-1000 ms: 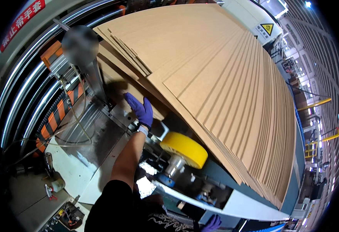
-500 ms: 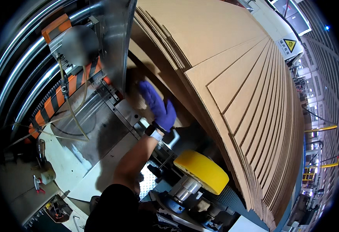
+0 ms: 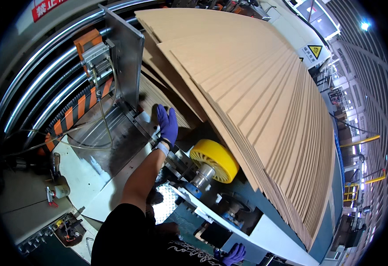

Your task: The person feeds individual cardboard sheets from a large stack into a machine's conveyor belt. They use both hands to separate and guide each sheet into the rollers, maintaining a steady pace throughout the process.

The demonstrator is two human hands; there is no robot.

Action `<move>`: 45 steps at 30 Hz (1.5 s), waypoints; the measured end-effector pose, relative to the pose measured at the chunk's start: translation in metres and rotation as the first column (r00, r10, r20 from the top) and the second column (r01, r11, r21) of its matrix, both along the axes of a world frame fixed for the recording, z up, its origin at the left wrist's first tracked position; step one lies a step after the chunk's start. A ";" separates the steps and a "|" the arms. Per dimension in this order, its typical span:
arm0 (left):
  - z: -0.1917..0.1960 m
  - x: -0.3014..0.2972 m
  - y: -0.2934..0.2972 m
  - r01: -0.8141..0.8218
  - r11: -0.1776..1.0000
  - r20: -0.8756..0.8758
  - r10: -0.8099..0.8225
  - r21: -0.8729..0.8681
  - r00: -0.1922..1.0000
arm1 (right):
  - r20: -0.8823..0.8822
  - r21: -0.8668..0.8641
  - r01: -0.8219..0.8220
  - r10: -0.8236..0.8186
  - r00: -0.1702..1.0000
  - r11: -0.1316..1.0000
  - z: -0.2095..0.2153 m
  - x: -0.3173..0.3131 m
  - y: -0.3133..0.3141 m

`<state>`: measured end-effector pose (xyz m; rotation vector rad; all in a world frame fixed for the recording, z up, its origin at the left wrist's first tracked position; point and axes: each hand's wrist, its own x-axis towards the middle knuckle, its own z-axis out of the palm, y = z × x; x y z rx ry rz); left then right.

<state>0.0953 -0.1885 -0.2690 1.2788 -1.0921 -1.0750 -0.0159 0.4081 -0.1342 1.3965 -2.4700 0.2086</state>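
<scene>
My left hand (image 3: 168,127), in a purple glove with a pale band at the wrist, reaches forward with its fingers stretched out. It is at the edges of a low cardboard stack (image 3: 152,96), beside an upright metal plate (image 3: 129,57); whether it presses on the stack I cannot tell. To its right, a large fanned row of brown cardboard sheets (image 3: 265,93) leans over. A yellow wheel (image 3: 215,160) on a metal shaft is just below that row. My right hand (image 3: 234,254), also gloved in purple, is at the bottom edge near a grey machine panel, fingers extended, holding nothing visible.
Steel rails (image 3: 39,84) and an orange-and-black striped bar (image 3: 81,106) run along the left, with thin hoses (image 3: 105,122) hanging near them. A spray bottle (image 3: 60,191) and a small tool tray (image 3: 71,229) are at lower left. Yellow railings (image 3: 360,141) show at far right.
The view has shifted, so the metal plate and cardboard row show more fully. My left hand's fingers now point more upright, with the low stack visible beside them. My right hand has come into view.
</scene>
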 end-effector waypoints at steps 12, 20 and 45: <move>0.082 0.086 0.161 0.586 0.806 -0.347 -0.576 -0.089 0.740 | -0.035 0.004 0.080 -0.080 0.996 0.997 0.008 0.016 -0.008; 0.145 0.073 0.216 0.613 0.789 -0.398 -0.578 -0.048 0.712 | 0.006 -0.059 0.062 -0.062 0.998 0.996 0.004 0.012 -0.004; 0.143 0.075 0.211 0.634 0.772 -0.301 -0.614 -0.037 0.730 | 0.135 -0.021 0.096 -0.092 0.987 0.995 0.028 0.023 -0.013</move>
